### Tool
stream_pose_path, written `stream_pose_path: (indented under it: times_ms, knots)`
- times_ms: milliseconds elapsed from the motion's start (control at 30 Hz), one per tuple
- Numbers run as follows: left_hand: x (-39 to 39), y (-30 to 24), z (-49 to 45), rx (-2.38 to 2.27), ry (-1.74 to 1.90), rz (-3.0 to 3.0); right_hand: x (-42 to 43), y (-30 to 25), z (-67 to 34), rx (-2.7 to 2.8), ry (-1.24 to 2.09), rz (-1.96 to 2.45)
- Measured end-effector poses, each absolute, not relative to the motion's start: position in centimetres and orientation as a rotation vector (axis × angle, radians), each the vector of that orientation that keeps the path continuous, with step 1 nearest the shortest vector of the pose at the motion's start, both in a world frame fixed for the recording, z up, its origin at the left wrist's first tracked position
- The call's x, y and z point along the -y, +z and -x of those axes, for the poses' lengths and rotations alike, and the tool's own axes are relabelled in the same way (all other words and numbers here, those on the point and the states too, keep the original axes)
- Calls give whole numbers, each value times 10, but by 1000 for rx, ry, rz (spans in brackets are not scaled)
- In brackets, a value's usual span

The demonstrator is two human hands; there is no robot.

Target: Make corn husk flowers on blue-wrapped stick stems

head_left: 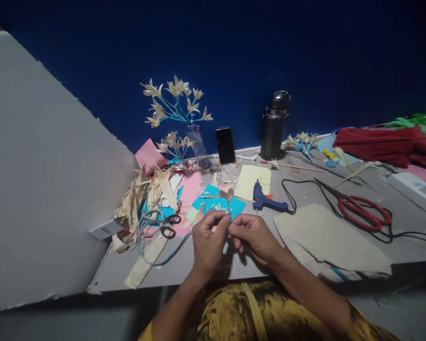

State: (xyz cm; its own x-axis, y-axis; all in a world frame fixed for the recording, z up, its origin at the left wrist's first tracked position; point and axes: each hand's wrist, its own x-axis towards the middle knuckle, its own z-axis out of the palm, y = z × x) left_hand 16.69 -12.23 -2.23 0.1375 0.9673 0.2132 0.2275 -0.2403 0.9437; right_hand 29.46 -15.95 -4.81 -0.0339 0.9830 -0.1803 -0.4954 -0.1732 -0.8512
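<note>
My left hand (208, 239) and my right hand (253, 235) meet over the near edge of the grey table (305, 189). Both pinch a small craft piece (227, 202), a thin stem with tan dried-leaf petals rising at its top. The fingers of each hand are curled closed around the stem's lower end, which looks wrapped in pale blue. Blue paper scraps (216, 203) lie on the table just behind the hands.
A blue glue gun (266, 200) with black cord lies right of the scraps, red-handled scissors (362, 210) farther right. Black scissors (168, 226), pink paper and dried husks sit left. A vase of handmade flowers (179, 106), phone (225, 145) and metal flask (274, 125) stand at the back.
</note>
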Motion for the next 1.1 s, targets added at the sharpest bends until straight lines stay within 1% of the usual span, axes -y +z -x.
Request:
stream_pose_path:
  times_ms: [133,233,367,600,833,1100]
  knots:
    - [121,-17,-166,-1134,1047,-1533,162,-39,-308,889,1512,1081]
    - [119,-14,-168,-1069,927,-1355,160,-31,-323,968,1385,1169]
    - [118,-13,-171,-1013,786,-1232,155,-28,-332,1004,1269,1100]
    - [120,-19,-171,-1040,760,-1257,152,-31,-327,783,1307,1015]
    - [123,-12,-169,-1070,756,-1342,153,-34,-324,568,1339,966]
    - [128,-5,-170,-1078,742,-1348,152,-35,-322,464,1309,975]
